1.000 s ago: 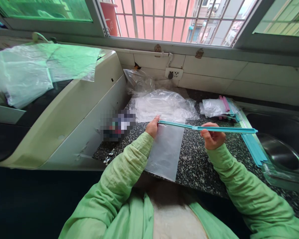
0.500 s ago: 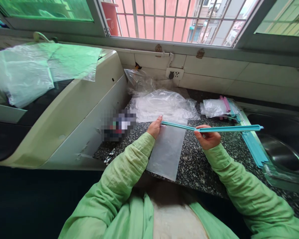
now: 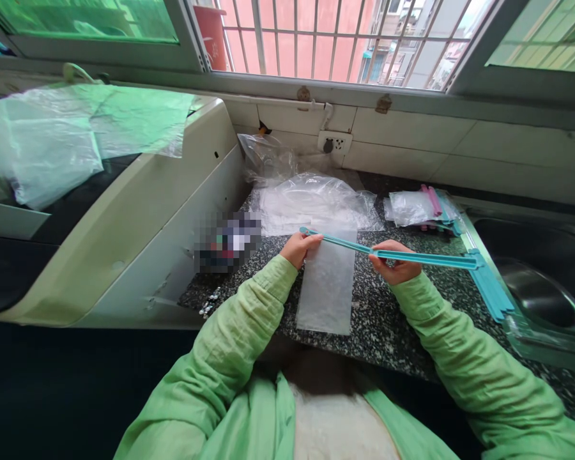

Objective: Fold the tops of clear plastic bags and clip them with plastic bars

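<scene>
A teal bag sealing clip (image 3: 342,244) stretches unfolded across both hands, its two arms meeting at a hinge near my right fingers. My left hand (image 3: 300,249) is closed on the left part of the clip, thumb on top, close to the upper edge of a clear plastic bag (image 3: 324,291). Whether the fingers also pinch the bag cannot be told. My right hand (image 3: 397,263) is closed around the clip by the hinge. The bag extends below the clip towards the counter's front edge, and its top edge shows just behind the clip.
A heap of clear plastic bags (image 3: 311,201) lies behind my hands. Several teal clips (image 3: 491,291) rest by the sink (image 3: 536,294) at right. Pink clips (image 3: 431,199) lie on packed bags farther back. A beige machine (image 3: 172,198) stands left; a blurred patch (image 3: 227,243) is beside it.
My left thumb now lies across the clip, with the clip's left tip showing beyond it. The clip's right end has swung down and nearer. The bag's lower edge has moved right and slightly back.
</scene>
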`<state>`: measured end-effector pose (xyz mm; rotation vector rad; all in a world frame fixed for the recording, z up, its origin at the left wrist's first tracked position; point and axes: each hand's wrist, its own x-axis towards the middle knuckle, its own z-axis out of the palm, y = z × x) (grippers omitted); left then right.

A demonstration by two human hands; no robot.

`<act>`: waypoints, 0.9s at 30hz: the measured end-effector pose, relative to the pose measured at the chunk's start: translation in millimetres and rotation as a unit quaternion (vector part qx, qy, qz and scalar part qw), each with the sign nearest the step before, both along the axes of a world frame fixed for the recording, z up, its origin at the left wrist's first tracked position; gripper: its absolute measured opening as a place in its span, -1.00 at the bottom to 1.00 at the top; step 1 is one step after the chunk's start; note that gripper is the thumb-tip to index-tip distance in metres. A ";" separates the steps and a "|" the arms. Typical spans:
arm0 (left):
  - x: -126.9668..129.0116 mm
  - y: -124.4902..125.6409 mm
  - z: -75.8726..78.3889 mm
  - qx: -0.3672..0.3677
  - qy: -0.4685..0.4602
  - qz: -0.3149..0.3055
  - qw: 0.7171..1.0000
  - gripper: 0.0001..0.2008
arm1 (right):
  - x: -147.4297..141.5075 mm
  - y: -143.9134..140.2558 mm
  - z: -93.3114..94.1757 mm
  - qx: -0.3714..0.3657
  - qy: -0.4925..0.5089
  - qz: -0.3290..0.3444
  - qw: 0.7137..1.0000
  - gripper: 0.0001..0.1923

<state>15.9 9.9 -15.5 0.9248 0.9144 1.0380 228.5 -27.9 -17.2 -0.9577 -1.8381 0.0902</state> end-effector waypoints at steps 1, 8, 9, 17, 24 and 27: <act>-0.2 0.2 0.0 -0.003 0.001 -0.002 1.000 -0.61 | 0.9 0.6 1.5 0.008 -0.017 0.010 1.000 -0.94; -1.0 -1.0 3.1 -0.037 -0.006 -0.017 0.999 -0.60 | 2.8 0.7 1.2 0.003 -0.040 0.003 0.999 -0.92; -1.2 -1.1 3.0 -0.033 -0.008 -0.017 0.999 -0.60 | 2.8 0.3 -0.2 -0.003 -0.035 0.000 0.999 -0.92; -1.9 -1.5 1.9 0.018 -0.018 -0.047 0.999 -0.56 | 8.5 2.5 -1.8 -0.031 0.069 -0.085 0.993 -0.86; -2.5 -6.0 6.7 0.045 -0.021 -0.065 0.997 -0.54 | 17.5 11.3 -4.1 -0.067 0.092 -0.189 0.975 -0.78; -2.5 -7.8 7.2 0.053 -0.027 -0.073 0.996 -0.56 | 14.3 13.0 -10.1 -0.077 0.070 -0.161 0.981 -0.75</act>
